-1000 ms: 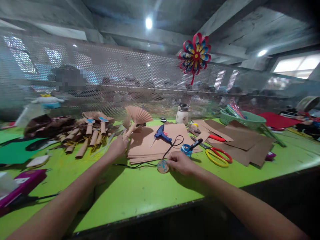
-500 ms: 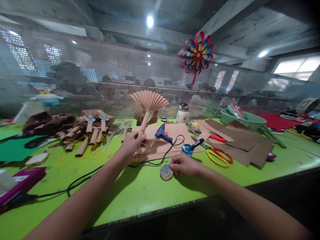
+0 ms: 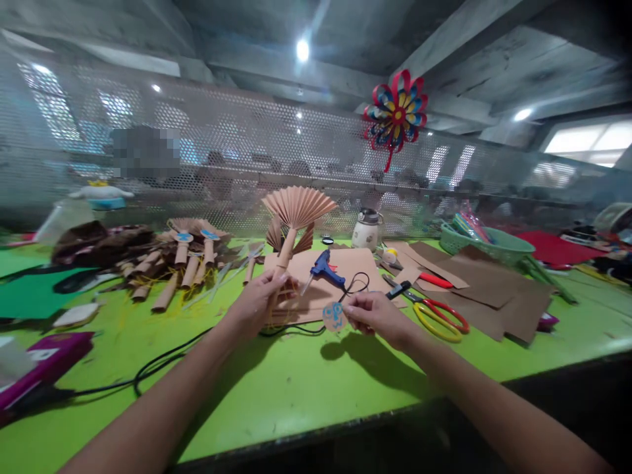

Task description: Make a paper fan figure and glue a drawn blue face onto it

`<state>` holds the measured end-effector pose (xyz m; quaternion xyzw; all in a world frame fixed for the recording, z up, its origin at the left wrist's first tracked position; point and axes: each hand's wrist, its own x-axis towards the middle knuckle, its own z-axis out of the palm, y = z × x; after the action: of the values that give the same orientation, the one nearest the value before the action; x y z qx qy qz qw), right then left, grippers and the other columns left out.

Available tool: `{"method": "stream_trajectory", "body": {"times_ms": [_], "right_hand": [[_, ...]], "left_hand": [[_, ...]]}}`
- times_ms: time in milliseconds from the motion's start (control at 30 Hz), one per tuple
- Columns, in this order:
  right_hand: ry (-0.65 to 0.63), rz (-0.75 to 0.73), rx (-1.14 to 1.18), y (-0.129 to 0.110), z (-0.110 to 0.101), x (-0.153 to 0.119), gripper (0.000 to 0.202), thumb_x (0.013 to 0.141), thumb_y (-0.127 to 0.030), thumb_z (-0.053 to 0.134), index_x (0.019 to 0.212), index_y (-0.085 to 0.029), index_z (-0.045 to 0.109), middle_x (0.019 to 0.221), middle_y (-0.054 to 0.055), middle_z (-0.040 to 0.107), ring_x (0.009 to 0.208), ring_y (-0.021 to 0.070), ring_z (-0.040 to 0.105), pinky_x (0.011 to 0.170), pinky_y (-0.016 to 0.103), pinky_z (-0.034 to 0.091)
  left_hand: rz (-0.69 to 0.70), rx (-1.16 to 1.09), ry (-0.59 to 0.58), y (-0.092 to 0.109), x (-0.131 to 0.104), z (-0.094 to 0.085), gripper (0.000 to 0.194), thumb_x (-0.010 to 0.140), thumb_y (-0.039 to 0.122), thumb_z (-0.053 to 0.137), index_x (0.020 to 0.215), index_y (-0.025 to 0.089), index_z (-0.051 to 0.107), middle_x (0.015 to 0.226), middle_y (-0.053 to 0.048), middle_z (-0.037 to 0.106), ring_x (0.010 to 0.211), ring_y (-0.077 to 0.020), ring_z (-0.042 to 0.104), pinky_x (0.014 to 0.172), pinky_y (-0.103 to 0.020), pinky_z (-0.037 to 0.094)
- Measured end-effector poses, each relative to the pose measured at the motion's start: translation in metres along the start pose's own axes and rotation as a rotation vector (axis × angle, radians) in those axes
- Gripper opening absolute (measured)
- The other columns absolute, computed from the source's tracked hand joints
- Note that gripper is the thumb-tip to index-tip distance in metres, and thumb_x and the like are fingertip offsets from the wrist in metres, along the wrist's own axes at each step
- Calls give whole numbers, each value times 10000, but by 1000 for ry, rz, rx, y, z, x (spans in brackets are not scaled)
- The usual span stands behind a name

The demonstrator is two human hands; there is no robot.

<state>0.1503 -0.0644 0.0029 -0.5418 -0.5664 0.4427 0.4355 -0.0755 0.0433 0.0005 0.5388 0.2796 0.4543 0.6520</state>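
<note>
Upright in my left hand is a pleated brown paper fan; my fingers are closed round its rolled paper handle. Between finger and thumb of my right hand is a round cardboard disc with blue markings, held above the green table by its right edge. A blue glue gun lies on brown paper sheets between and beyond my hands. Its black cord runs behind the disc. Yellow strands hang near the fan's handle. Behind my right hand a black marker shows in part.
Scissors with red and yellow handles lie right of my right hand, near brown paper. Several paper rolls and fans are piled at left. A white jug and green basket stand at the back. A purple box lies front left.
My right hand has lifted the cardboard disc off the table, and its shadow now falls below. It now hides the blue tape roll near the marker. The fan remains in my left hand.
</note>
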Motion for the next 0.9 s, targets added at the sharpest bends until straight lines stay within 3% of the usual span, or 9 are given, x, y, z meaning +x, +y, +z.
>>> {"method": "stream_trajectory", "body": {"times_ms": [167,267,400,633,900], "right_hand": [[209,-126,104,-3,11,18,334,727,-483,643,674,-171,536,537,-50,534,386,49,392,401,197,264],[270,-180,138,-1,14,26,326,737,-468,643,663,-170,535,526,-52,524,379,47,381,395,199,267],[267,-221,155,3,19,26,307,742,-444,660,679,-158,568,529,-40,541,382,54,402,387,200,283],[204,-234,196,-8,27,17,300,746,-447,668,708,-158,596,537,-33,562,381,56,411,380,201,301],[212,-272,216,-20,42,27,282,761,-430,648,692,-170,564,541,-39,539,401,61,398,396,208,304]], "left_hand": [[-27,-36,-60,-1,-8,9,313,709,383,755,810,150,574,762,-15,608,681,-118,588,503,-169,427],[-47,-31,-104,-2,-12,14,332,732,394,738,850,145,553,743,-19,611,575,-82,533,451,-148,364],[-50,-4,-123,-7,-15,20,307,775,395,699,805,163,500,612,19,561,449,-51,429,402,-140,267],[-58,-31,-66,-8,-25,33,338,786,402,666,771,208,390,492,110,319,398,-44,245,390,-142,168],[-111,-48,-35,-7,-29,37,233,803,415,490,751,191,453,489,61,369,396,-73,262,367,-179,131]]}}
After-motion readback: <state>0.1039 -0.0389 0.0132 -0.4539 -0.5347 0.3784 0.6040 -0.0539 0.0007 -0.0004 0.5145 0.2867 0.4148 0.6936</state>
